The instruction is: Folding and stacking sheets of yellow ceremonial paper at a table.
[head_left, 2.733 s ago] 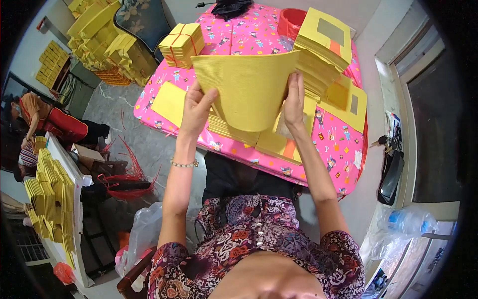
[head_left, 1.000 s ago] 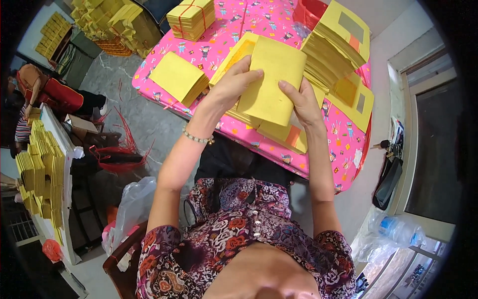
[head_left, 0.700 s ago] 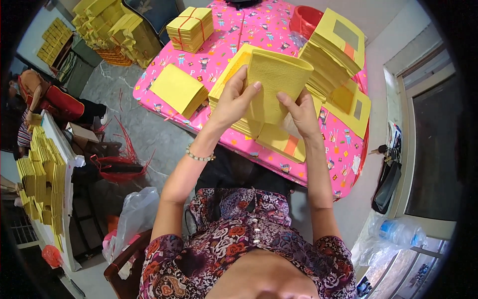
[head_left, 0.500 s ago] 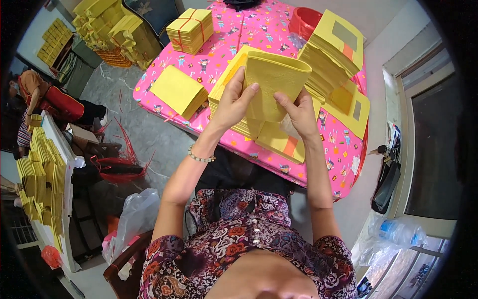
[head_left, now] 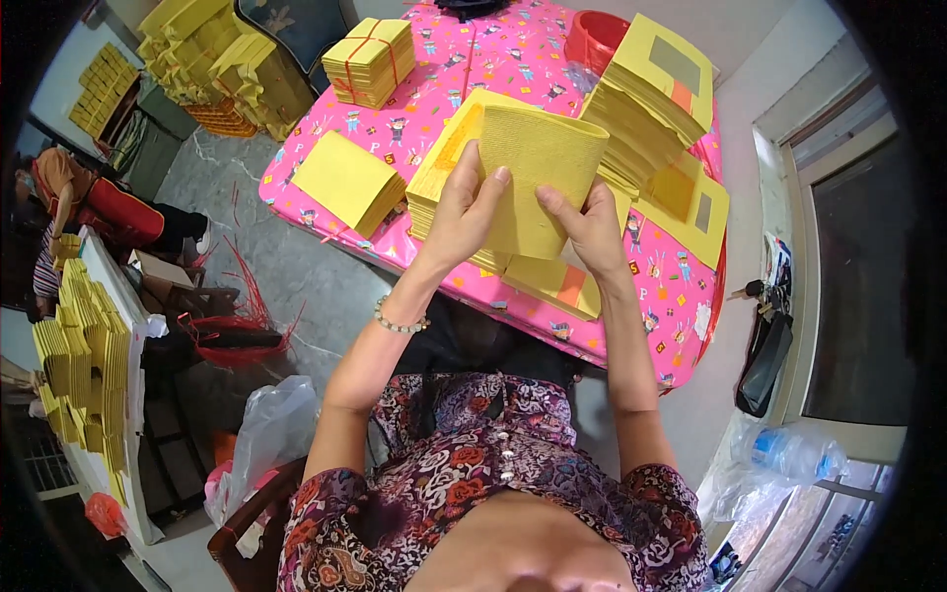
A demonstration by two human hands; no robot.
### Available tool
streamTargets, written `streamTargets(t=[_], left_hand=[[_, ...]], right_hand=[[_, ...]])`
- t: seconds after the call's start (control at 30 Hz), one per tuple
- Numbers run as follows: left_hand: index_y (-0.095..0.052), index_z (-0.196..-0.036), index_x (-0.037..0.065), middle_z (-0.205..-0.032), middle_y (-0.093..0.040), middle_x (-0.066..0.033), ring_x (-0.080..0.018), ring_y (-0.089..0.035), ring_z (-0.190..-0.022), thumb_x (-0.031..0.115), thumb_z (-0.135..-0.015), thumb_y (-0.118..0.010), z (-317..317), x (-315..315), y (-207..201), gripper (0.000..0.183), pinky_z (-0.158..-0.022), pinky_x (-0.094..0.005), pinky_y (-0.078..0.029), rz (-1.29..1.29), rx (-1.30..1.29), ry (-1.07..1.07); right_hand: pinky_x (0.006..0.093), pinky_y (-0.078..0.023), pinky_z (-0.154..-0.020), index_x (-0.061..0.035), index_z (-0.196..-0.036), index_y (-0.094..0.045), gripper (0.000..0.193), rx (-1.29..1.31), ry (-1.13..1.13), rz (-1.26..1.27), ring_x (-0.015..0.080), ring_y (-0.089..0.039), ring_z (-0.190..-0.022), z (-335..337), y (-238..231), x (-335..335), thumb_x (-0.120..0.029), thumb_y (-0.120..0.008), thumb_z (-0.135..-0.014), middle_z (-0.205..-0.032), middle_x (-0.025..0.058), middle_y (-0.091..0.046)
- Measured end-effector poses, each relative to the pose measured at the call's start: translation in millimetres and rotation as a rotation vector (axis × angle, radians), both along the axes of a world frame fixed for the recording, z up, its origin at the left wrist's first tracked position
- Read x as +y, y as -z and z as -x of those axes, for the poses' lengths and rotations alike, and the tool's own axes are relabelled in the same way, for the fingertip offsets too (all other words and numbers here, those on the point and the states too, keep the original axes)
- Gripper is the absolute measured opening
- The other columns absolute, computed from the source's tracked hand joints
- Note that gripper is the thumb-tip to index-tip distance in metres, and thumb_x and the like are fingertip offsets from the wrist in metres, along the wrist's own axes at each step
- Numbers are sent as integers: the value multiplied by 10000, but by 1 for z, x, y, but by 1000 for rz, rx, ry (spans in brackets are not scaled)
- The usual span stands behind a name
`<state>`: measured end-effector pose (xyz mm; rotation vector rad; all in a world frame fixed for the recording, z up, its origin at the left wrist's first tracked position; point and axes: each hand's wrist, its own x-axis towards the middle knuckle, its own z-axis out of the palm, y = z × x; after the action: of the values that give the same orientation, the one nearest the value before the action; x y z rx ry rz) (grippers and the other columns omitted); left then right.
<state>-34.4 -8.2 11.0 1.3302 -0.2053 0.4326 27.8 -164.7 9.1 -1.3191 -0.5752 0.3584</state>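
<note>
Yellow paper sheets (head_left: 538, 163) pinched upright between left hand (head_left: 462, 212) and right hand (head_left: 590, 232).

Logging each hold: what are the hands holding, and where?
Both hands hold a stack of yellow paper: left hand at its left edge, right hand at its lower right corner.

The folded yellow paper sheaf (head_left: 538, 163) is hiding the palm of the left hand (head_left: 464, 212), most of the right hand (head_left: 587, 222) and part of the stack (head_left: 444, 187) beneath; a black object (head_left: 473, 6) is being cropped at the top edge.
</note>
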Motion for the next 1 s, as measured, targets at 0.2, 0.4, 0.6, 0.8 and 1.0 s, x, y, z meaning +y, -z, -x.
streamTargets(t=[0.2, 0.4, 0.6, 0.8, 1.0], left_hand=[[-422, -1224, -5, -1116, -552, -60, -99, -505, -1048, 76, -964, -444, 8, -5, 5, 273, -904, -262, -411, 57, -2, -21], [-448, -1211, -8, -1112, -564, -61, -99, -513, -1044, 85, -963, -455, 17, -2, 9, 266, -908, -263, -409, 36, 59, -67], [-459, -1228, -20, -1153, -577, -85, -119, -532, -1067, 61, -949, -469, 25, 1, 5, 292, -917, -269, -418, 101, 179, -3], [-453, -1239, -33, -1168, -582, -103, -152, -564, -1056, 59, -938, -465, 22, 17, -2, 314, -906, -294, -446, 160, 317, 60], [-424, -1264, -30, -1169, -575, -102, -152, -555, -1063, 66, -945, -456, 14, 16, 2, 334, -903, -290, -438, 189, 382, 96]], right_hand=[[249, -484, -783, 13, -1167, -534, 298, -63, 149, -207, 101, -592, -895, 3, -7, 5, -119, -603, -909, -1025, 51, -633], [213, -469, -711, 22, -1071, -599, 208, -93, 209, -107, 48, -570, -802, 5, -8, 5, -132, -571, -935, -923, 15, -645], [198, -464, -670, 20, -1060, -608, 225, -76, 257, -75, 38, -568, -769, 3, 0, 2, -164, -579, -934, -884, 15, -645], [184, -457, -599, 27, -1030, -627, 260, 101, 18, 123, 37, -575, -681, 12, 0, -8, -209, -595, -925, -820, 19, -651], [187, -439, -530, 26, -995, -646, 277, 59, 113, 59, 27, -566, -633, 13, 9, 1, -237, -596, -923, -759, 7, -653]])
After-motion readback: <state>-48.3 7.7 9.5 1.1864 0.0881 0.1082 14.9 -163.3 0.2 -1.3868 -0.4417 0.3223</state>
